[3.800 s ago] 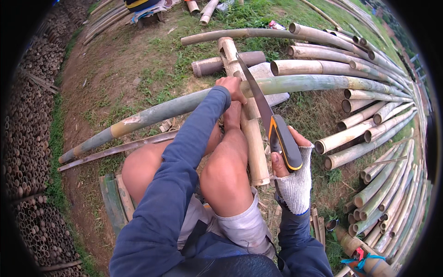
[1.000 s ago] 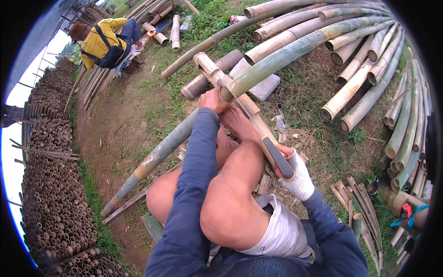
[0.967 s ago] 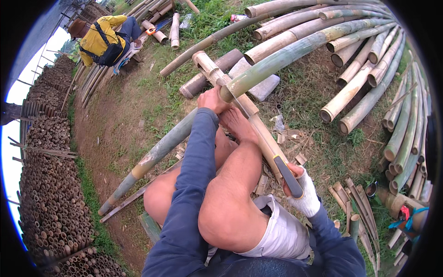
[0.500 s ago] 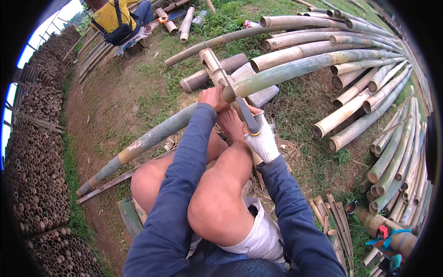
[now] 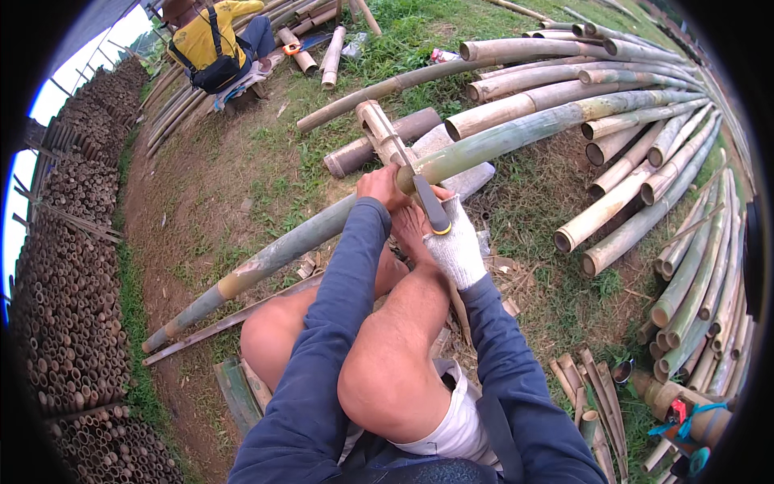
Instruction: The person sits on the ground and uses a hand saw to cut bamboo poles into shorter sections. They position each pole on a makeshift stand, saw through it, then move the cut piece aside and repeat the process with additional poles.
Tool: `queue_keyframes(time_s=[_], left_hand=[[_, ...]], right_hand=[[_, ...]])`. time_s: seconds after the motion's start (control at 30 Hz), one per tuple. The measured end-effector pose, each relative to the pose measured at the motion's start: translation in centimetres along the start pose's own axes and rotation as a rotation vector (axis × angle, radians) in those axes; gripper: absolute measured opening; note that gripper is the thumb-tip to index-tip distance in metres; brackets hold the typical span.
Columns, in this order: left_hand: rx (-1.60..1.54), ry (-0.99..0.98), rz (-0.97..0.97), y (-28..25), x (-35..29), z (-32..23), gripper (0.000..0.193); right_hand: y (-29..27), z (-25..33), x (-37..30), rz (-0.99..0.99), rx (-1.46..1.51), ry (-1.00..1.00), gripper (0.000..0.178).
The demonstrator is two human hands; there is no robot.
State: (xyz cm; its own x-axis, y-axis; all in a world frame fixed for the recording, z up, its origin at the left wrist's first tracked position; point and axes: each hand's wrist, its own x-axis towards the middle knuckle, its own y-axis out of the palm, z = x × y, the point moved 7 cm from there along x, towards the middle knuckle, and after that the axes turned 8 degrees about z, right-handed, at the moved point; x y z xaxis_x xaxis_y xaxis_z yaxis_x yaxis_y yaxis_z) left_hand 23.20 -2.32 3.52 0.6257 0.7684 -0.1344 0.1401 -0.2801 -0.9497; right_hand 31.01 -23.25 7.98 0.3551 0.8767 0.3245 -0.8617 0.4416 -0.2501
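A long green-grey bamboo pole [image 5: 278,250] slants across in front of me, from the lower left up to the right. My left hand [image 5: 381,187], bare, is wrapped round it near the middle. Just right of those fingers a handsaw [image 5: 431,203] crosses the pole, its thin blade against the bamboo and its dark handle with a yellow end angled toward me. In a white fingerless glove, my right hand [image 5: 456,246] is closed on that handle; part of its grip is hidden. My bare foot [image 5: 413,230] is just below the pole, beside both hands.
Behind the saw, a split bamboo piece [image 5: 376,123] and a thick dark bamboo length [image 5: 348,161] lie by a pale stone [image 5: 468,181]. Bamboo poles [image 5: 601,230] fan out at right. Cut tubes [image 5: 72,323] are stacked at left. A person in yellow [image 5: 197,44] sits at far left.
The saw handle and my right hand have moved slightly away from me, closer to the pole. My left hand keeps its place on the bamboo. The whole view has shifted a little.
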Motion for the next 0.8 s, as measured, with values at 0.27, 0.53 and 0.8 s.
queue_keyframes(time_s=[0.27,0.53,0.8], left_hand=[[0.065,0.047,0.043,1.0,1.2,0.4,0.081],[0.048,0.003,0.040,0.5,0.4,-0.4,0.086],[0.054,0.008,0.077,0.1,0.4,-0.5,0.081]], right_hand=[[-7.2,2.0,-23.8,0.144,-0.161,0.180,0.059],[-1.5,-1.6,-6.5,0.007,0.220,0.075,0.065],[-5.6,-0.5,-16.8,0.106,0.060,0.261,0.065]])
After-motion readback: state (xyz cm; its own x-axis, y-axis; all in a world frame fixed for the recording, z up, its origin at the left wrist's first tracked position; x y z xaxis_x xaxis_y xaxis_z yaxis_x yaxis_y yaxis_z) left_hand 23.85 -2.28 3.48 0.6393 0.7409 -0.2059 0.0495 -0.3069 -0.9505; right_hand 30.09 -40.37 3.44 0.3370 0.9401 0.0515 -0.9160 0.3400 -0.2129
